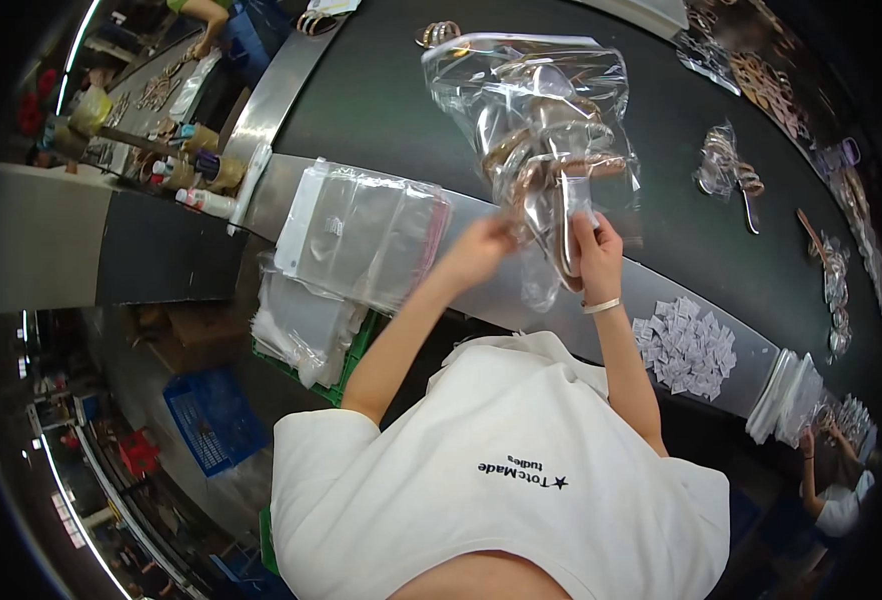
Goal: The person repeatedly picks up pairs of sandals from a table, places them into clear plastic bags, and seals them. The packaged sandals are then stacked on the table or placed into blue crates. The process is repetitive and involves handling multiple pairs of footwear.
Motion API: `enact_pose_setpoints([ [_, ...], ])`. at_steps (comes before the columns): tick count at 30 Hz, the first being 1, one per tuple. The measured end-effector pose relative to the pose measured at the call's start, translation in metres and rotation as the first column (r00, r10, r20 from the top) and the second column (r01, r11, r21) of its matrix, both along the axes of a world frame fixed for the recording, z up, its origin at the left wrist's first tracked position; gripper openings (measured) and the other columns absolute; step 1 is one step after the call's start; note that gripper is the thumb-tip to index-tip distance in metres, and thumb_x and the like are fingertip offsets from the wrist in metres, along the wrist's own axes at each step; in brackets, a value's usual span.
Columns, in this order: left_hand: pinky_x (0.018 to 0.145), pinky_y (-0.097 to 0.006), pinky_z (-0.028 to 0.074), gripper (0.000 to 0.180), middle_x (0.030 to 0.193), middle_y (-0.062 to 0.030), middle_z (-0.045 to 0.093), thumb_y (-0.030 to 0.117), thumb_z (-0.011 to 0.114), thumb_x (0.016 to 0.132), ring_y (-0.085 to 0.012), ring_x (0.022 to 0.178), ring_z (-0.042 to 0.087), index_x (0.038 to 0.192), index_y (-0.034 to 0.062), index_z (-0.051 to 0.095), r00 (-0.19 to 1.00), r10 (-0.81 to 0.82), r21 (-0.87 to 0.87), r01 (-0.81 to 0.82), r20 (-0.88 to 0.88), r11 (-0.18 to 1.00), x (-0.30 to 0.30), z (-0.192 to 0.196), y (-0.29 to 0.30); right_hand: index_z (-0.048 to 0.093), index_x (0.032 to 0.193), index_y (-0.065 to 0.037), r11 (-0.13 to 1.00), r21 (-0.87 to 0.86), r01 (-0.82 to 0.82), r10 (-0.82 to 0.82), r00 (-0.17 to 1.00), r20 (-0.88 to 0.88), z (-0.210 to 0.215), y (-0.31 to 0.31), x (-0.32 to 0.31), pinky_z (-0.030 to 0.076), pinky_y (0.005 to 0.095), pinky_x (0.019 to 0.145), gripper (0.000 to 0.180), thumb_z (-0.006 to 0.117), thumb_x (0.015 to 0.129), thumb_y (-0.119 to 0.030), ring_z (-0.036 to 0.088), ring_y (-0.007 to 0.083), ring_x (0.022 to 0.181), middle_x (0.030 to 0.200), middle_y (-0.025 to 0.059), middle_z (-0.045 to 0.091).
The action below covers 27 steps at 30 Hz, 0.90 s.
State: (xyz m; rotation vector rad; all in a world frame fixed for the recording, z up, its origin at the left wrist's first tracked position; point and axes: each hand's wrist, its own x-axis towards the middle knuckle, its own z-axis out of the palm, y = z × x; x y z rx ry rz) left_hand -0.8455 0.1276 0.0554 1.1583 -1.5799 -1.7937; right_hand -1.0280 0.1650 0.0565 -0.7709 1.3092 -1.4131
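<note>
A pair of strappy metallic-brown sandals (559,165) stands partly inside a clear plastic bag (591,62), held up over the dark belt. My right hand (600,262) grips the sole of the nearer sandal, thumb on top. Under the thumb, a small white sachet (578,192) lies against the sole. My left hand (478,252) is at the left side of the sandals, next to the bag's edge. Motion smears its fingers, so its grip cannot be made out.
A stack of clear bags (366,235) lies on the metal ledge at left, above a green crate (359,352). Small white sachets (688,348) are heaped at right. Other sandals (726,165) rest on the belt (361,110). A co-worker's arm (809,470) shows at lower right.
</note>
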Motion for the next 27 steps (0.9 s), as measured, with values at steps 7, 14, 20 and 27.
enact_pose_setpoints([
  [7,0.085,-0.035,0.048,0.032,0.105,-0.0182,0.059,-0.002,0.036,0.084,-0.0242,0.093,0.060,0.113,-0.0072,0.048,0.993,-0.108,-0.036,0.106,-0.055,0.994,-0.016,0.008,0.019,0.057,0.084,0.000,0.978,-0.032,0.207,-0.202,0.893,-0.401,-0.026,-0.018,-0.022,0.032,0.0200,0.047,0.035,0.065,0.082,-0.034,0.041,0.0027,0.054,0.063,-0.0046,0.050],
  [14,0.084,-0.035,0.047,0.048,0.107,-0.0140,0.057,0.002,0.059,0.080,-0.0263,0.094,0.059,0.124,0.0011,0.040,0.924,-0.097,0.008,0.107,-0.370,0.994,-0.026,-0.018,0.043,0.052,0.094,0.002,0.906,0.040,0.421,-0.375,0.844,-0.384,-0.038,-0.016,-0.003,0.040,0.0211,0.058,0.036,0.065,0.082,-0.030,0.049,0.0059,0.072,0.082,0.0041,0.056],
  [20,0.076,-0.028,0.053,0.045,0.103,-0.0094,0.058,-0.001,0.063,0.077,-0.0192,0.094,0.059,0.118,0.0030,0.044,0.845,0.322,0.552,-0.038,-0.427,0.833,-0.025,-0.128,0.062,0.048,0.101,0.002,0.977,0.101,0.188,-0.186,0.982,-0.029,-0.187,0.020,-0.031,0.046,0.0234,0.069,0.042,0.069,0.079,-0.027,0.055,0.0121,0.080,0.094,0.0079,0.057],
  [27,0.064,-0.029,0.053,0.039,0.094,-0.0108,0.060,-0.001,0.058,0.080,-0.0184,0.081,0.062,0.115,0.0042,0.043,0.830,0.338,0.512,-0.074,-0.444,0.856,-0.028,-0.154,0.079,0.044,0.118,-0.003,0.992,0.123,-0.001,0.082,0.752,-0.654,-0.193,0.049,-0.054,0.046,0.0307,0.077,0.054,0.071,0.071,-0.011,0.051,0.0196,0.092,0.107,0.0129,0.051],
])
